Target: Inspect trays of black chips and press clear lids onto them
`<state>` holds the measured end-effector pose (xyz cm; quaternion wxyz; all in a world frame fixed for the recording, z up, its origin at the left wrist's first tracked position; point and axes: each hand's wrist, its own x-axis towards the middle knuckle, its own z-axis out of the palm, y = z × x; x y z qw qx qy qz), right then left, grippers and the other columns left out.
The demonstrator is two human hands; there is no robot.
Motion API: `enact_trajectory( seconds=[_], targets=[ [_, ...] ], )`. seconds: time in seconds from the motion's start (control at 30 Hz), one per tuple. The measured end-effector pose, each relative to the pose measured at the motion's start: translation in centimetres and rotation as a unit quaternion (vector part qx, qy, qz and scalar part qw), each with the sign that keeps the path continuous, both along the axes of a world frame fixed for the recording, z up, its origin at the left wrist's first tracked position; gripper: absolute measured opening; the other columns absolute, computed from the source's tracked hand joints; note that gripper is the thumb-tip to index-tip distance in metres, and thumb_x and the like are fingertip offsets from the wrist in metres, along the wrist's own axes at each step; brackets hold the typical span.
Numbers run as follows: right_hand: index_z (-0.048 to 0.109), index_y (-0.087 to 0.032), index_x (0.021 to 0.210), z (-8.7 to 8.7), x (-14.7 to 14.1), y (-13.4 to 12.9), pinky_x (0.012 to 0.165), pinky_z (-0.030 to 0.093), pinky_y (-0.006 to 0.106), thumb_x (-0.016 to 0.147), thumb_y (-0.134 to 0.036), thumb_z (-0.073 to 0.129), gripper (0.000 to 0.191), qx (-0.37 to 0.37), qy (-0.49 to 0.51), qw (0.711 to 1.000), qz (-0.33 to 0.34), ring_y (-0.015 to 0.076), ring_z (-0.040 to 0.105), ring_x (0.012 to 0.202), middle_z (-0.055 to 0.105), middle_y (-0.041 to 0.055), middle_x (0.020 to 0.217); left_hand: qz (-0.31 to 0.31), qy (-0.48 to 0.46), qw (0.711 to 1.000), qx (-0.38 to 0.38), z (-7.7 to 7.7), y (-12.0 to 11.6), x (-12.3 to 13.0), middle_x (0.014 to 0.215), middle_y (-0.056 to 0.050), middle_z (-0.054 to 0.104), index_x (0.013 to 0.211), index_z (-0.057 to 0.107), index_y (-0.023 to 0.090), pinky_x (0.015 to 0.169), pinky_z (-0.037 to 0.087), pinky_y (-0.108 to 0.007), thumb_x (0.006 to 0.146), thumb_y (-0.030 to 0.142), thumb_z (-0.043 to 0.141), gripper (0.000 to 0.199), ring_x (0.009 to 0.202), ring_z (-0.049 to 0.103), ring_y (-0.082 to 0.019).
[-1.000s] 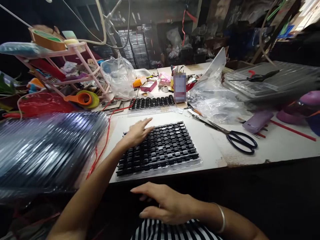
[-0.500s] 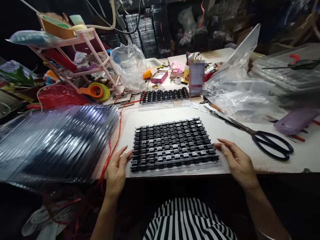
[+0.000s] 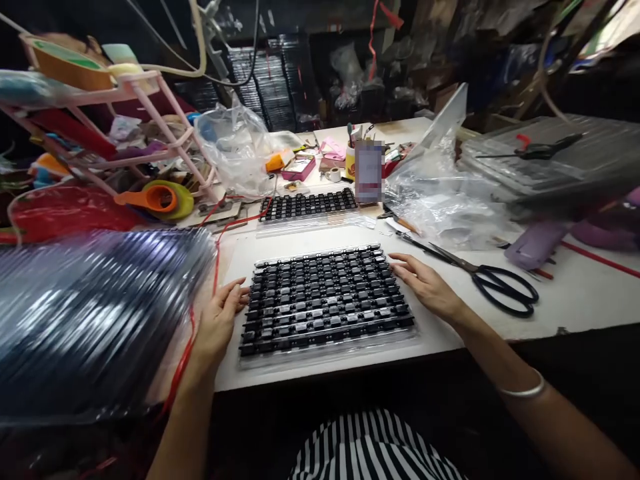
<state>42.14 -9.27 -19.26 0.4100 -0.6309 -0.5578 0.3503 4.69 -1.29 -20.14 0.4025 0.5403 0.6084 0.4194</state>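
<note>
A clear plastic tray [image 3: 327, 350] lies flat on the white work surface, filled with rows of black parts [image 3: 325, 297]. At its left edge is my left hand [image 3: 223, 313], fingertips against or very near the side, fingers slightly apart. My right hand [image 3: 425, 283] is at the upper right edge, its fingers stretched toward the tray's side and partly spread. Neither hand is wrapped round anything. Whether the fingertips press on the tray is hard to tell. Behind it sits a second tray of black parts [image 3: 307, 205].
Large scissors [image 3: 500, 283] lie right of my right hand. A big stack of shiny trays [image 3: 90, 313] stands at the left. Crumpled clear plastic bags [image 3: 450, 207], a pink rack [image 3: 175, 143], a red cord [image 3: 217, 267] and a purple object [image 3: 535, 245] surround the work area.
The view has shifted right and tilted. My right hand has moved farther back along the tray's right side, and my left hand also sits farther back along the left side.
</note>
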Motion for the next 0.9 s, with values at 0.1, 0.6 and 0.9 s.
enact_trajectory(
  seconds=[0.1, 0.6, 0.9],
  targets=[
    [0.052, -0.022, 0.127, 0.0, -0.4, 1.2, 0.100, 0.042, 0.044, 0.091, -0.044, 0.047, 0.043, -0.001, 0.009, 1.000, 0.005, 0.0251, 0.054, 0.119, 0.061, 0.0102, 0.125, 0.019, -0.025, 0.999, -0.005, -0.5, 1.4, 0.3, 0.102, -0.010, 0.069, 0.113, 0.063, 0.016, 0.077, 0.047, -0.032, 0.070, 0.064, 0.060, 0.065, 0.086, 0.061, -0.019],
    [0.059, -0.024, 0.118, -1.5, -0.3, 0.9, 0.096, 0.043, 0.040, 0.092, -0.044, 0.044, 0.036, 0.103, 0.199, 0.970, -0.096, 0.0230, 0.055, 0.119, 0.063, 0.0072, 0.124, 0.016, -0.265, 0.963, 0.045, 0.7, -0.4, 1.1, 0.118, -0.006, 0.066, 0.115, 0.061, 0.027, 0.074, 0.046, -0.024, 0.086, 0.039, 0.056, 0.031, 0.092, 0.060, -0.013],
    [0.060, -0.022, 0.114, -1.0, -0.6, 0.7, 0.090, 0.050, 0.040, 0.088, -0.044, 0.049, 0.036, 0.079, 0.272, 0.953, -0.107, 0.0221, 0.063, 0.103, 0.064, 0.0086, 0.122, 0.028, -0.290, 0.955, 0.055, 0.7, -0.4, 0.9, 0.114, -0.011, 0.068, 0.118, 0.060, 0.022, 0.074, 0.047, -0.023, 0.084, 0.037, 0.058, 0.036, 0.083, 0.061, -0.013]
  ],
)
